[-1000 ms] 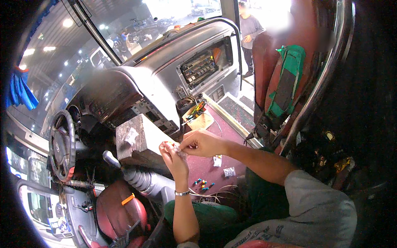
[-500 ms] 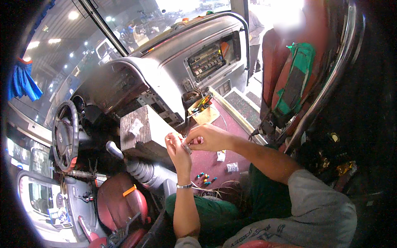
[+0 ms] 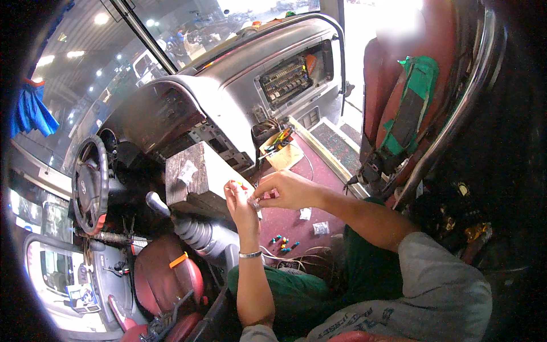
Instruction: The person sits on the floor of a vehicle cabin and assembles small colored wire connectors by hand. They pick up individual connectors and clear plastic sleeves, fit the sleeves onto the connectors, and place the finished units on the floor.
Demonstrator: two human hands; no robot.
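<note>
My left hand (image 3: 243, 207) and my right hand (image 3: 280, 190) meet in front of me, just right of a worn wooden block (image 3: 219, 171). Between them is a small clear plastic bag (image 3: 254, 202), pinched from both sides. A tiny yellow and red piece (image 3: 239, 183) shows at the fingertips of my left hand; its kind is too small to make out. On the red floor below lie several small blue, yellow and black pieces (image 3: 284, 245). Another clear bag (image 3: 321, 228) lies to their right, and a further bag (image 3: 187, 171) rests on the block.
A cardboard box (image 3: 283, 158) of hand tools stands beyond my hands. The gear lever (image 3: 156, 202) and steering wheel (image 3: 90, 187) are at left, with loose white cables (image 3: 302, 257) near my legs. An open fuse panel (image 3: 288, 82) faces me; a red seat (image 3: 393, 91) stands right.
My left hand's fingers have spread a little and shifted, and the yellow and red piece now shows at them. My right hand stays at the bag. A person by the doorway has mostly left view.
</note>
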